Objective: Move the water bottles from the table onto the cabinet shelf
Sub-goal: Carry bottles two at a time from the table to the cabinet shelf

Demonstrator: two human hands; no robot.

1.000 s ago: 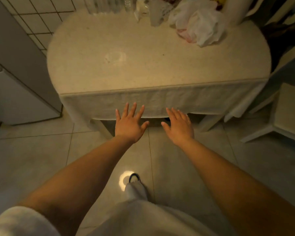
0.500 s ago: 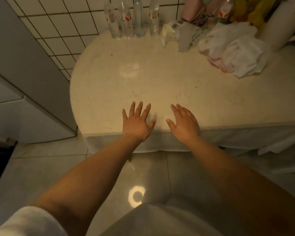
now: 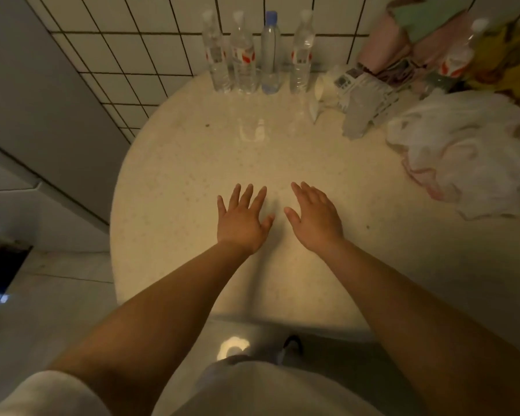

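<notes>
Hovering over the table (image 3: 168, 187), the left hand (image 3: 242, 219) and right hand (image 3: 315, 217) are spreading empty; four water bottles (image 3: 269, 52) are standing untouched at the wall, so nothing appears moved yet.

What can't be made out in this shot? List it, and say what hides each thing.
- Cabinet shelf: none shows in the head view, so the destination lies out of frame.
- Fifth bottle: its lower part is hidden by the clutter around it.
- Labels on the four bottles by the wall: too small and dim to read.
- Left hand and right hand: open and empty; contact with the table is unclear.
</notes>
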